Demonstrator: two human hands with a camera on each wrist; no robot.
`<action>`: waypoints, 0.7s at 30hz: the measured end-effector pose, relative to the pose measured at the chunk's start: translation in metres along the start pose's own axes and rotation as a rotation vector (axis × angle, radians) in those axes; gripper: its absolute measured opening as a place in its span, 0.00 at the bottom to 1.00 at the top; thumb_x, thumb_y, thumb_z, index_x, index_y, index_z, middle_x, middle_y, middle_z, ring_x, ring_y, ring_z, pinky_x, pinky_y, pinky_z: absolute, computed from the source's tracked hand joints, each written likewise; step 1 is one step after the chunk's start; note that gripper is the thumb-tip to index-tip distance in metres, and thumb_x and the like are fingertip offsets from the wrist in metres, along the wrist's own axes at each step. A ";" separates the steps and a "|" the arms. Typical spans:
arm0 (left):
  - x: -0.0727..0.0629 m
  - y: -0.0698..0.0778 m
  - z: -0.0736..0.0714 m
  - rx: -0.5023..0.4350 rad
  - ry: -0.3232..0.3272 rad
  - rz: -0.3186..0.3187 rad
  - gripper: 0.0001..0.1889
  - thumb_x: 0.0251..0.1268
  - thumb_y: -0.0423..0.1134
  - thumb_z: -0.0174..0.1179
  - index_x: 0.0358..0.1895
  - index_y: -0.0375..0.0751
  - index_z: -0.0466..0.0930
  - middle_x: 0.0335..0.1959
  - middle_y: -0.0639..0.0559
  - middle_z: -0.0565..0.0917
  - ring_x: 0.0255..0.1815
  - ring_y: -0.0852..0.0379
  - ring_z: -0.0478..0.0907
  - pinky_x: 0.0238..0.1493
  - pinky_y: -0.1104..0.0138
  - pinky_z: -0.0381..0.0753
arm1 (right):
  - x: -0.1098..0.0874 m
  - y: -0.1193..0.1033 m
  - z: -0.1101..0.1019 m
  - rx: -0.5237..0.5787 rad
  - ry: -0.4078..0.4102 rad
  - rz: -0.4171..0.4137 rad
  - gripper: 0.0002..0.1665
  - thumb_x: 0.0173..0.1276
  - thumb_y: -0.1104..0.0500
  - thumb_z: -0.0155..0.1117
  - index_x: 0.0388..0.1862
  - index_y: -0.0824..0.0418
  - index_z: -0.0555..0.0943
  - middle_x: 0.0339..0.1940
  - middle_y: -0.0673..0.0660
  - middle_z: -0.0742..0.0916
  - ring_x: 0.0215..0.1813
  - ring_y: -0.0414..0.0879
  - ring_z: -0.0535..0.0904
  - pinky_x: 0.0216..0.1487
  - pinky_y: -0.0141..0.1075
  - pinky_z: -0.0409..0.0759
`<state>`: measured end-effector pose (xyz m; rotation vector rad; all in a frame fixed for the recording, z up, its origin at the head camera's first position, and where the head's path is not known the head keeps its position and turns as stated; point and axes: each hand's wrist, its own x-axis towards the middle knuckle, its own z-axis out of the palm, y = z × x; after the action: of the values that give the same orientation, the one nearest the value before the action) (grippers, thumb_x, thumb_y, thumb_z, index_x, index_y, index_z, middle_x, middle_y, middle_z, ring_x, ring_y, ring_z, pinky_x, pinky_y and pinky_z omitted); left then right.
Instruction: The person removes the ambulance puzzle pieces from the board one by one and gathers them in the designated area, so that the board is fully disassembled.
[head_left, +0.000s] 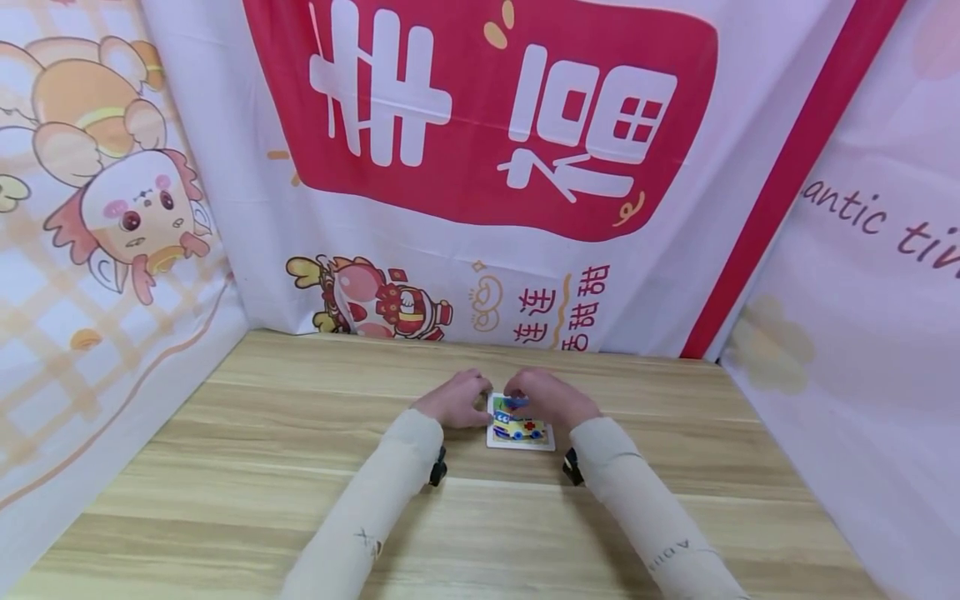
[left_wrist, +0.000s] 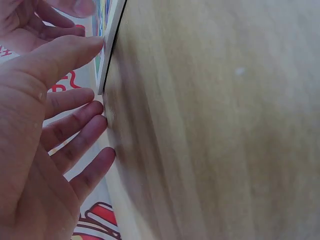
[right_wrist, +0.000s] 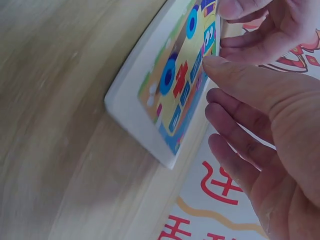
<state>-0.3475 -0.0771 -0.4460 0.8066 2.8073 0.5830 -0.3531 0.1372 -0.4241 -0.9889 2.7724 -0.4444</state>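
A small square picture board (head_left: 521, 445) with a white border and a cartoon ambulance lies flat on the wooden table. My left hand (head_left: 459, 400) is at its left side, the thumb tip right at the board's edge in the left wrist view. The other left fingers (left_wrist: 92, 132) are spread and loosely bent by the tabletop. From the right, my right hand (head_left: 553, 398) reaches over the board's far part and hides some of the picture. Its thumb (right_wrist: 235, 75) overlaps the picture's far side in the right wrist view, with the other fingers loosely bent beyond the board.
The wooden table (head_left: 300, 467) stretches around the board on all sides. A white and red printed cloth (head_left: 480, 200) hangs along the table's back edge. More printed cloth walls (head_left: 840, 333) stand at left and right. Dark wrist straps (head_left: 573, 467) show below the cuffs.
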 end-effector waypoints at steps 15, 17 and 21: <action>0.002 -0.006 0.003 -0.077 0.021 -0.002 0.29 0.66 0.49 0.74 0.66 0.39 0.81 0.63 0.45 0.79 0.66 0.48 0.74 0.75 0.54 0.74 | 0.014 -0.002 0.002 -0.012 -0.039 0.036 0.11 0.69 0.62 0.75 0.49 0.59 0.89 0.46 0.55 0.92 0.52 0.49 0.87 0.63 0.44 0.85; 0.003 -0.008 0.004 -0.083 0.023 -0.001 0.30 0.66 0.50 0.74 0.66 0.39 0.81 0.63 0.45 0.79 0.66 0.48 0.74 0.74 0.54 0.74 | 0.014 -0.003 0.002 -0.007 -0.047 0.053 0.11 0.69 0.62 0.75 0.49 0.59 0.89 0.46 0.54 0.92 0.52 0.48 0.87 0.63 0.44 0.85; 0.004 -0.010 0.005 -0.099 0.029 0.003 0.30 0.65 0.50 0.75 0.66 0.39 0.81 0.62 0.45 0.80 0.65 0.48 0.75 0.74 0.53 0.75 | 0.016 -0.004 0.000 0.013 -0.065 0.074 0.10 0.69 0.64 0.75 0.48 0.59 0.89 0.46 0.54 0.92 0.51 0.47 0.87 0.62 0.44 0.85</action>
<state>-0.3541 -0.0809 -0.4546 0.7889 2.7786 0.7332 -0.3633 0.1242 -0.4236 -0.8778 2.7338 -0.4118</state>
